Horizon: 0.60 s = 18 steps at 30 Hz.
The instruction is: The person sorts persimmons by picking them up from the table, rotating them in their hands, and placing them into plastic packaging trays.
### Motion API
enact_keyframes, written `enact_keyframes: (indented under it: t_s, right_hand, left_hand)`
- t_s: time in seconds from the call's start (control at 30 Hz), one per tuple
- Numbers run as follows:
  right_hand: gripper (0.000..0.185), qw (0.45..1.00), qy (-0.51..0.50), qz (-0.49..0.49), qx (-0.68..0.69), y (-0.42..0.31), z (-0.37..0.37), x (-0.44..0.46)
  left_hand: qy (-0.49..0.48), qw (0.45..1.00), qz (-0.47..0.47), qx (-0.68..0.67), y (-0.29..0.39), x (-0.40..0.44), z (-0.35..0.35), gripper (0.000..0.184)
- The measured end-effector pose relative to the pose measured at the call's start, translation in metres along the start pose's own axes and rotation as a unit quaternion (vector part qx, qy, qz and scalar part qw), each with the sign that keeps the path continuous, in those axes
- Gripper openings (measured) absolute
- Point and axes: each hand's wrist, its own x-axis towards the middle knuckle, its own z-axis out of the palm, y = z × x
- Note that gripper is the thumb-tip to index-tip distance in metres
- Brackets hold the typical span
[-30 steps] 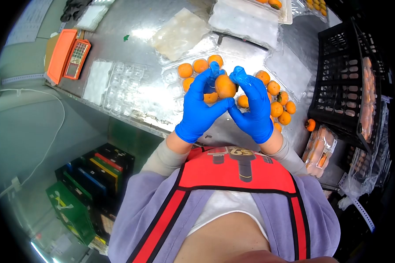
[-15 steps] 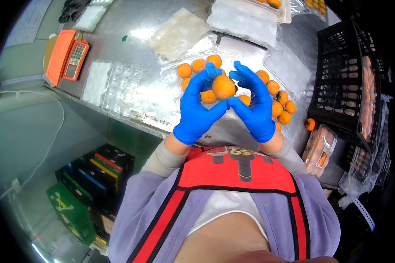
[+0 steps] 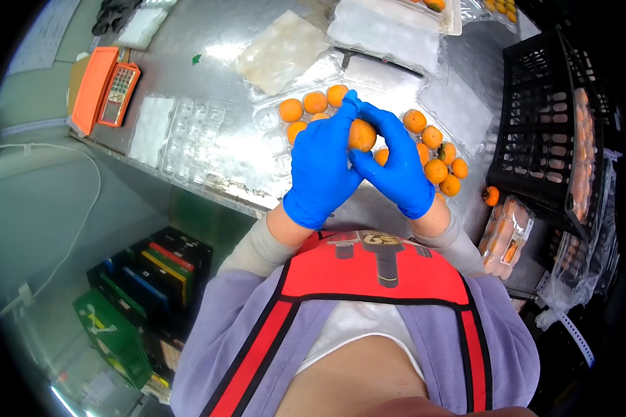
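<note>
A single orange persimmon (image 3: 362, 136) is held between my two blue-gloved hands, above the metal table. My left hand (image 3: 321, 163) curls around its left side, covering part of it. From the right, my right hand (image 3: 398, 163) closes on the same fruit, with thumb and fingers around it. Just beyond my left hand, several persimmons (image 3: 315, 103) sit in a clear plastic tray (image 3: 266, 119). To the right of my right hand lies a loose group of persimmons (image 3: 435, 171), one showing a green-brown calyx.
Clear plastic trays (image 3: 191, 139) lie at the table's left, near an orange scale (image 3: 115, 94). Padded white sheets (image 3: 386, 35) are stacked at the back. A black crate (image 3: 535, 118) stands at the right, with a packed tray of fruit (image 3: 506, 240) beside it.
My fingers have closed in around the persimmon, and my fingertips now meet above it. The fruit has shifted slightly right and is more covered by my left hand.
</note>
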Motion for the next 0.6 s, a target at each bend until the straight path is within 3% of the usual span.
enact_keyframes:
  t_s: [0.03, 0.1, 0.23, 0.37, 0.43, 0.47, 0.5, 0.57, 0.6]
  right_hand:
    - [0.05, 1.0, 0.001, 0.0, 0.0, 0.001, -0.001, 0.001]
    - [0.046, 0.991, 0.003, 0.008, -0.133, 0.003, -0.003, 0.004]
    - [0.042, 0.985, 0.017, 0.013, -0.174, 0.012, -0.002, 0.007]
    - [0.03, 0.995, 0.027, 0.073, -0.059, 0.015, -0.011, 0.01]
    - [0.026, 0.969, 0.09, 0.144, 0.182, 0.019, -0.019, 0.011]
    - [0.025, 0.968, 0.089, 0.141, 0.187, 0.018, -0.025, 0.012]
    - [0.025, 0.968, 0.089, 0.139, 0.187, 0.02, -0.028, 0.011]
    - [0.024, 0.967, 0.115, 0.135, 0.183, 0.03, -0.032, 0.007]
    - [0.03, 0.979, 0.086, 0.125, 0.134, 0.033, -0.035, 0.003]
  left_hand:
    - [-0.026, 0.999, 0.003, 0.023, 0.0, 0.0, 0.0, 0.079]
    - [-0.043, 0.999, 0.016, 0.022, 0.002, 0.0, 0.004, 0.08]
    - [-0.061, 0.998, 0.016, -0.004, -0.003, 0.002, 0.008, 0.08]
    - [-0.056, 0.996, -0.041, -0.049, -0.009, 0.001, 0.009, 0.079]
    - [-0.01, 0.981, -0.104, -0.166, -0.014, 0.001, 0.007, 0.077]
    - [-0.009, 0.981, -0.102, -0.167, -0.016, 0.003, 0.004, 0.077]
    - [-0.008, 0.942, -0.171, -0.288, -0.016, 0.004, 0.002, 0.072]
    - [-0.005, 0.807, -0.298, -0.51, -0.018, 0.007, -0.003, 0.061]
    - [-0.007, 0.788, -0.314, -0.529, -0.025, 0.005, -0.001, 0.05]
